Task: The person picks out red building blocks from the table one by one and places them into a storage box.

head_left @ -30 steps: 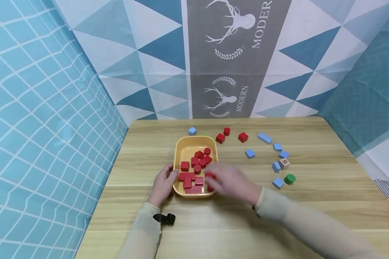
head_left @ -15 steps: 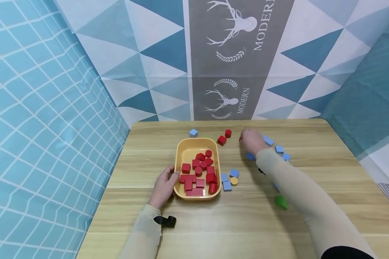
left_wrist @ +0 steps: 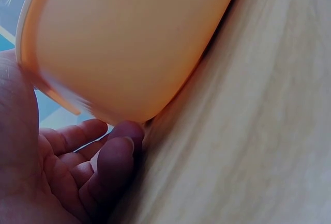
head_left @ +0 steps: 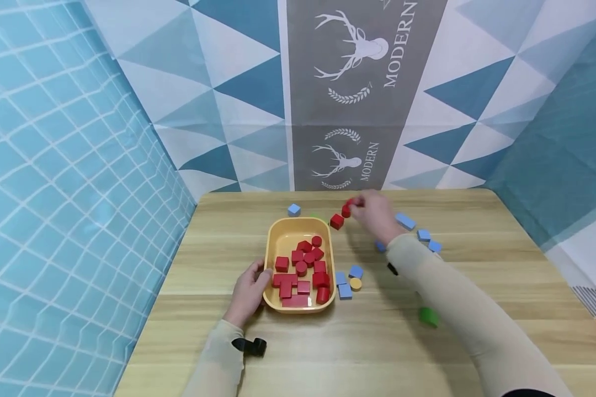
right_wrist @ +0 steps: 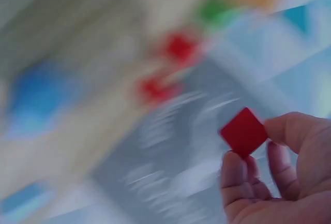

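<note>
In the head view, my left hand [head_left: 248, 289] grips the left side of a yellow-orange plastic tray [head_left: 273, 234], thumb at the rim. The left wrist view has its fingers curled against the outer wall of the tray [left_wrist: 119, 48], close over the table. Several red wooden blocks [head_left: 295, 301] of mixed shapes lie inside. My right hand [head_left: 374, 215], near the table's back edge, pinches a red cube [right_wrist: 245, 132] between thumb and fingers. Beside that hand stand a red cylinder [head_left: 346, 212] and another red cube [head_left: 336, 221], both on the table outside the tray.
Several blue blocks [head_left: 405, 221] lie on the right side of the table, some partly under my right arm. A blue block [head_left: 345, 291] and a yellow disc [head_left: 355, 284] sit right of the tray. One green block [head_left: 429, 317] lies nearer the front. Behind rises a patterned cloth [head_left: 338, 110].
My right hand has left the tray after putting a red block in it, reached to the back right for the red cube there, and lifted it leftward. The left hand stays on the tray.
</note>
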The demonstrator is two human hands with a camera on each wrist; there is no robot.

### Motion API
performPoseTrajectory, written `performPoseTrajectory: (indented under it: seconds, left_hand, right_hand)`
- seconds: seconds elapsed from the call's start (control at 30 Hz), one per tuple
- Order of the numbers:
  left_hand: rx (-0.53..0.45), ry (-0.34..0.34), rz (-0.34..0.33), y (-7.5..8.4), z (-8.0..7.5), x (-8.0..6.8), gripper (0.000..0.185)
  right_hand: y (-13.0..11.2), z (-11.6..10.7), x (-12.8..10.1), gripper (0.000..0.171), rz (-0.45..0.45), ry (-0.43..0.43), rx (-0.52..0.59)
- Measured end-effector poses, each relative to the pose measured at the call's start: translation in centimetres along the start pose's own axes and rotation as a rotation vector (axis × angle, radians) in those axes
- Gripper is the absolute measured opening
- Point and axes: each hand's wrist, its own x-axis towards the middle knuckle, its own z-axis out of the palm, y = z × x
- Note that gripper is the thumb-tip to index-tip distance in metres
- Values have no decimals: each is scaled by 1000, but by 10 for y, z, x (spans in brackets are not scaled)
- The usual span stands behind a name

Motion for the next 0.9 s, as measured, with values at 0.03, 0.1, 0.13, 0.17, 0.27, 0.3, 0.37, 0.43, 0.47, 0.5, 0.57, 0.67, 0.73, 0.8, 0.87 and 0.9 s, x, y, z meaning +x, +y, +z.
performPoseTrajectory:
  seconds: [0.03,0.1,0.13,0.17,0.27,0.3,0.37,0.43,0.47,0.5,0.57,0.67,0.73,0.8,0.87,0.9]
  left_hand:
    - [2,8,-3,0,-2,-1,51]
    - [8,22,6,0,-4,-2,49]
    - [9,22,12,0,-4,-3,49]
    - [8,21,17,1,-4,-3,48]
    - [8,7,26,1,-3,-3,47]
    - [8,1,24,1,-2,-3,46]
    - [14,-3,20,1,-1,-4,46]
    - [19,1,17,1,0,-4,46]
    - [20,6,16,1,1,-3,46]
    - [21,13,17,1,1,-3,47]
    - [18,25,17,0,0,-3,48]
    - [17,30,17,0,-1,-3,50]
    - [20,24,21,-1,-1,-4,51]
    - [23,23,15,-2,0,-3,50]
    - [20,20,12,-2,1,-3,50]
    - [20,21,12,-2,2,-3,50]
  right_hand:
    - [-19,3,-3,8,-62,-2,33]
    - [-54,13,-12,5,-208,-62,52]
    - [-68,21,-17,4,-281,-104,44]
    - [-79,30,-21,4,-353,-137,5]
    - [-92,56,-28,8,-484,-189,-119]
    - [-91,62,-28,9,-496,-190,-147]
    - [-88,67,-24,9,-472,-186,-149]
    - [-80,61,-15,12,-403,-180,-118]
    - [-73,56,-8,15,-363,-163,-103]
    - [-66,50,0,19,-324,-147,-91]
    - [-46,39,17,27,-237,-120,-88]
    - [-10,32,36,38,-162,-110,-184]
    - [11,31,41,47,-159,-145,-279]
    - [26,33,41,51,-196,-168,-363]
    - [34,36,39,49,-264,-176,-419]
    - [36,38,37,47,-295,-167,-435]
